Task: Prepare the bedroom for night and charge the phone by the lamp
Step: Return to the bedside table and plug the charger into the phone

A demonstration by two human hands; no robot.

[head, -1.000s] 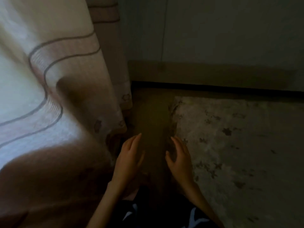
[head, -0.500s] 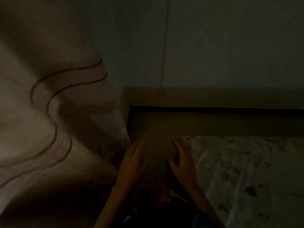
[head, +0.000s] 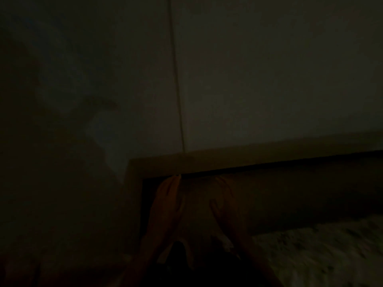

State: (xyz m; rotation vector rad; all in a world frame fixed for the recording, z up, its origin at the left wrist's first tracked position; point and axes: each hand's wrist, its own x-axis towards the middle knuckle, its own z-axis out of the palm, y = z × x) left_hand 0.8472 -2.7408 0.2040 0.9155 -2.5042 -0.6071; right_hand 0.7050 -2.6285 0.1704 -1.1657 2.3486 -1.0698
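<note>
Barely, both hands under bedframe edge.

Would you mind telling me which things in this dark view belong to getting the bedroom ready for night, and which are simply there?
Part of the job:
- left hand, fingers extended, holding nothing
- right hand, also empty as far as the dark allows
- bed cover, patterned, lower right

Simply there:
- wooden frame past the hands
- wall

No phone or lamp is visible.

Two bare forearms end in the left hand and right hand, no sleeves visible below the headboard. Slim fingers show dimly. Darkness hides any clothing.
</note>
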